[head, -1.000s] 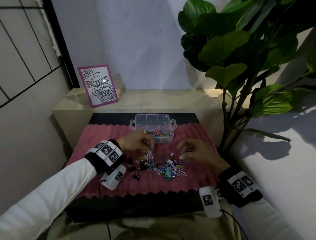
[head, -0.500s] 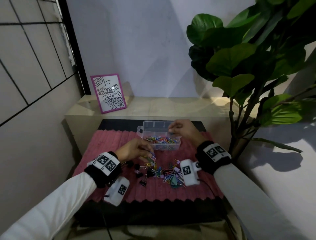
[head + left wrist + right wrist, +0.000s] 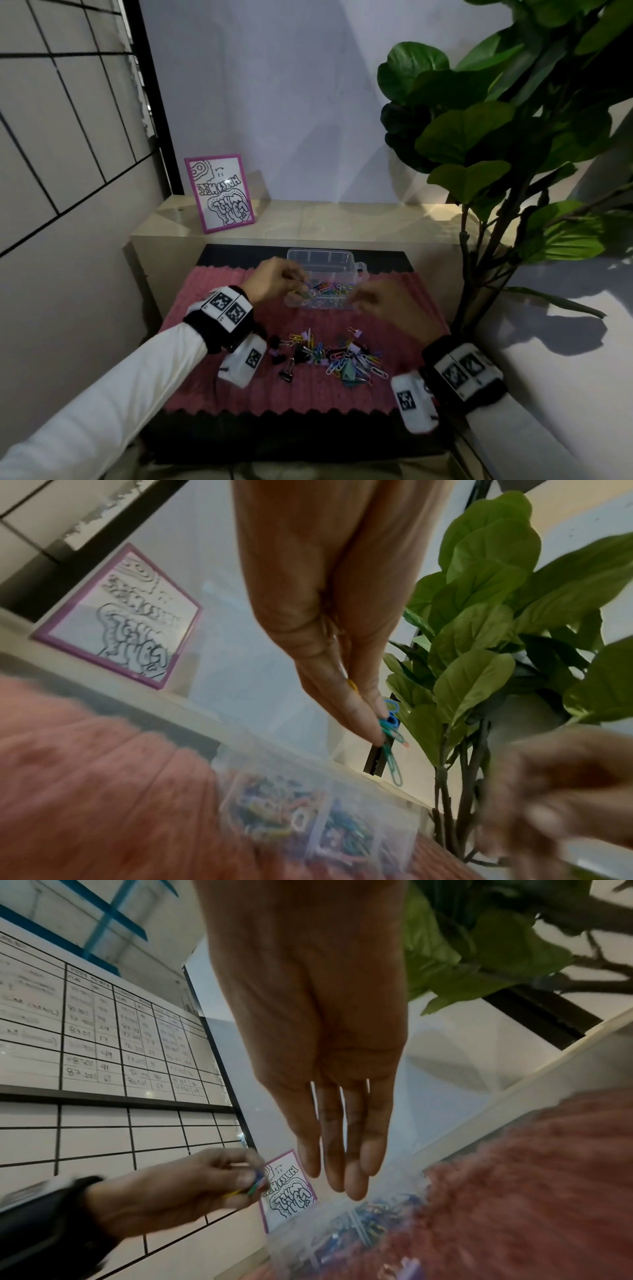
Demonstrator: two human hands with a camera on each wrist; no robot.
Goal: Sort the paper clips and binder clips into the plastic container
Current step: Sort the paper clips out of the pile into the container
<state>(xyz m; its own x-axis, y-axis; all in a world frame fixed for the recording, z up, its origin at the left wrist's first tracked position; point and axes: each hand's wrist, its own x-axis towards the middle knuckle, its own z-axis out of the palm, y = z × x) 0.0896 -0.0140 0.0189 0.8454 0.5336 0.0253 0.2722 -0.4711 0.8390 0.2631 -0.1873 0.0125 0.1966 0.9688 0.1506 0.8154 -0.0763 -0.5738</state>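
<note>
Paper clips (image 3: 327, 289), coloured, heaped in the front compartments of the clear plastic container (image 3: 356, 267) at the far edge of the pink ribbed mat (image 3: 212, 308). Rear compartments not readable from the head view. Second, unsorted pile (image 3: 337, 356) of paper clips mixed with binder clips on the mat, nearer the body and well apart from the container; black binder clips (image 3: 287, 371) at its left edge.

Left hand (image 3: 274, 282) over the container's left front corner, fingertips pinched together. Head view shows only a blur of colour at the fingertips. Left wrist view resolves it: small bunch of clips (image 3: 390, 729), blue, green and yellow, pinched between thumb and fingers (image 3: 356, 718), one long green clip dangling below, above the container (image 3: 404, 829). Right wrist view confirms the same bunch from the side (image 3: 255, 1184).

Right hand (image 3: 383, 305) at the container's right front corner, blurred in the head view; state of the grip not determinable there. Right wrist view settles it: fingers (image 3: 346, 1150) straight and close together, pointing down, nothing held, grip released. Container (image 3: 363, 1223) only a smear below the fingertips in that view.

Pink-framed drawing (image 3: 221, 193) leaning against the wall on the pale surface (image 3: 342, 222) behind the mat. Large-leafed plant (image 3: 479, 137) to the right. Gridded board with handwritten numbers (image 3: 103, 1031) legible only in the right wrist view.
</note>
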